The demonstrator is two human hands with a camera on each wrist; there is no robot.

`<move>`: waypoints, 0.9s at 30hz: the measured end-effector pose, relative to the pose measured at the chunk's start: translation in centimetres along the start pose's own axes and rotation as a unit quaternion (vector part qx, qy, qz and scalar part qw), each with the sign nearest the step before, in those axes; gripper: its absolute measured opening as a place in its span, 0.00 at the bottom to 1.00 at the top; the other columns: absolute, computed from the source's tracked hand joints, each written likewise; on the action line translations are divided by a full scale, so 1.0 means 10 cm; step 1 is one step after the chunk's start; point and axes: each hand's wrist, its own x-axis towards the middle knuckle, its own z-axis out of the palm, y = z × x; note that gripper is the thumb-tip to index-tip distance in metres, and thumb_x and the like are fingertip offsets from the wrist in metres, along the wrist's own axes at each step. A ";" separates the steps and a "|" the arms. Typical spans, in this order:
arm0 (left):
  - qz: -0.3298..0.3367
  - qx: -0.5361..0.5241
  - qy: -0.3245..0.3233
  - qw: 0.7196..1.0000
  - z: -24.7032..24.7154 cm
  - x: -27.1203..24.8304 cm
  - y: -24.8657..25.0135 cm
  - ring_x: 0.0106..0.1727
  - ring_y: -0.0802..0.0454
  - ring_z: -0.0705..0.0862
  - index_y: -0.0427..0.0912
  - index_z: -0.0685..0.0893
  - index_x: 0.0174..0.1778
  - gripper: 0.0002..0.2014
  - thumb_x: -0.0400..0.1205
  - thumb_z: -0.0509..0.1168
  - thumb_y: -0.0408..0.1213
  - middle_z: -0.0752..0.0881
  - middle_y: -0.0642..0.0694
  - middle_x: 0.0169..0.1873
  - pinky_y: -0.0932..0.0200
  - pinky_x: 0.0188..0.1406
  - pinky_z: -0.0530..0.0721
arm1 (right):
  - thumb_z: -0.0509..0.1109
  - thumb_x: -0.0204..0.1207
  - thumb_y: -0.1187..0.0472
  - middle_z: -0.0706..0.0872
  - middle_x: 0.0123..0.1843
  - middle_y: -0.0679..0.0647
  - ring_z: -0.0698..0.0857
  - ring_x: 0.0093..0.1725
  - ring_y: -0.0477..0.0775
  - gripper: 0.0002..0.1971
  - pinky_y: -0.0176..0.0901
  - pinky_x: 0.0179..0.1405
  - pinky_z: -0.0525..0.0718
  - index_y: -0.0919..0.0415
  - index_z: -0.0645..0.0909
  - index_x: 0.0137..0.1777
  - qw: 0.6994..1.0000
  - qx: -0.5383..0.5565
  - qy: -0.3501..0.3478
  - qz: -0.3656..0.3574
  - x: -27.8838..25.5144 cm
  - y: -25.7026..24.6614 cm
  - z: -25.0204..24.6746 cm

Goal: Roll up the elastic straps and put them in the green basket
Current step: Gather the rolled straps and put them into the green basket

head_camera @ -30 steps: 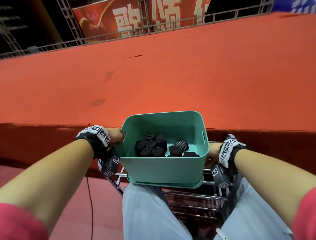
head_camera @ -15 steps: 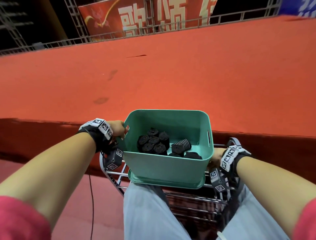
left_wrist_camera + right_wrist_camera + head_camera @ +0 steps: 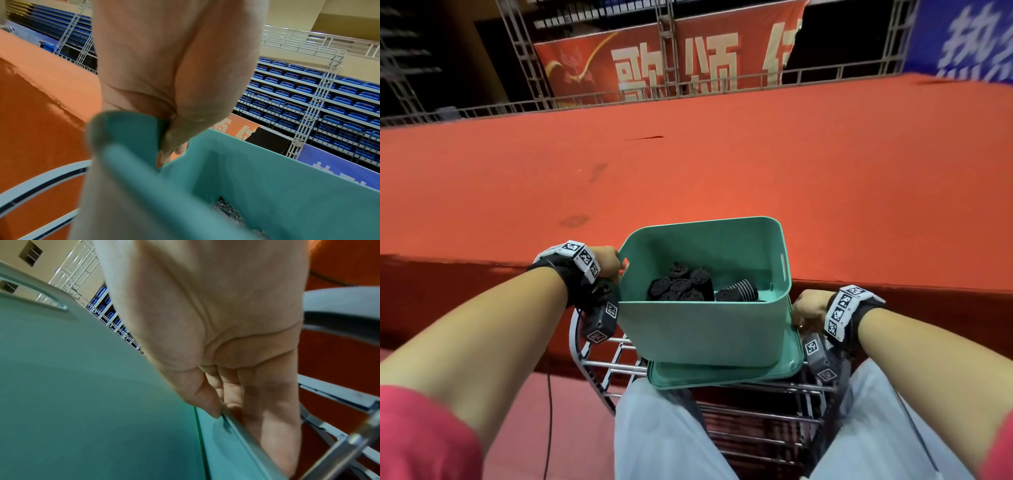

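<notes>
The green basket (image 3: 702, 329) is held between both hands, tilted with its left side raised. The left hand (image 3: 604, 262) grasps the basket's upper left rim at the handle slot; in the left wrist view the fingers (image 3: 170, 146) curl over the rim (image 3: 131, 126) and into the opening. The right hand (image 3: 808, 306) sits lower, at the basket's right base: its thumb (image 3: 205, 399) presses the top of the green lid (image 3: 726, 373) lying under the basket, the fingers (image 3: 269, 415) wrapped beneath the lid's edge. Rolled elastic straps (image 3: 681, 287) lie inside the basket, between the two grips, clustered toward the left grip; one striped roll (image 3: 743, 291) lies nearer the right grip. Below both grips is a metal wire rack (image 3: 613, 363), over the person's lap.
</notes>
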 end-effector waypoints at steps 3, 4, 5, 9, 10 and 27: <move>-0.002 0.049 0.036 0.998 0.02 -0.08 0.08 0.39 0.45 0.73 0.37 0.81 0.39 0.08 0.84 0.63 0.33 0.80 0.39 0.37 0.56 0.40 0.72 | 0.73 0.70 0.68 0.89 0.43 0.61 0.87 0.44 0.62 0.09 0.50 0.44 0.90 0.72 0.86 0.49 0.999 -0.021 0.032 0.019 -0.02 0.02 -0.11; -0.006 0.069 0.042 0.997 0.02 -0.08 0.09 0.39 0.44 0.73 0.36 0.81 0.41 0.08 0.85 0.63 0.34 0.80 0.39 0.38 0.57 0.40 0.72 | 0.73 0.70 0.66 0.90 0.40 0.60 0.87 0.42 0.62 0.12 0.54 0.49 0.89 0.74 0.88 0.50 0.998 -0.037 0.044 0.021 -0.06 -0.01 -0.13; -0.009 0.088 0.050 0.995 0.02 -0.08 0.08 0.39 0.44 0.74 0.36 0.82 0.42 0.10 0.86 0.62 0.37 0.81 0.39 0.38 0.57 0.40 0.72 | 0.73 0.70 0.65 0.90 0.37 0.60 0.86 0.41 0.62 0.13 0.57 0.53 0.88 0.74 0.88 0.50 0.998 -0.045 0.043 0.021 -0.09 -0.03 -0.17; -0.007 0.111 0.075 0.991 -0.01 -0.06 0.04 0.42 0.39 0.78 0.32 0.86 0.48 0.13 0.86 0.63 0.40 0.85 0.33 0.44 0.54 0.44 0.75 | 0.73 0.68 0.64 0.91 0.37 0.60 0.88 0.43 0.63 0.14 0.58 0.56 0.88 0.74 0.87 0.51 0.996 -0.067 0.058 0.014 -0.20 -0.08 -0.32; -0.009 0.110 0.078 0.991 -0.03 -0.04 0.03 0.46 0.37 0.83 0.30 0.86 0.51 0.13 0.86 0.63 0.39 0.87 0.32 0.48 0.52 0.46 0.78 | 0.73 0.68 0.64 0.91 0.37 0.60 0.88 0.43 0.63 0.14 0.56 0.52 0.88 0.74 0.87 0.50 0.996 -0.064 0.059 0.014 -0.25 -0.11 -0.34; -0.008 0.072 0.140 0.988 -0.17 0.03 -0.38 0.44 0.35 0.89 0.30 0.87 0.46 0.17 0.86 0.63 0.42 0.90 0.33 0.41 0.48 0.46 0.84 | 0.61 0.72 0.70 0.80 0.28 0.63 0.78 0.26 0.59 0.06 0.46 0.29 0.75 0.72 0.77 0.44 0.989 -0.025 0.144 -0.007 -0.85 -0.46 -0.77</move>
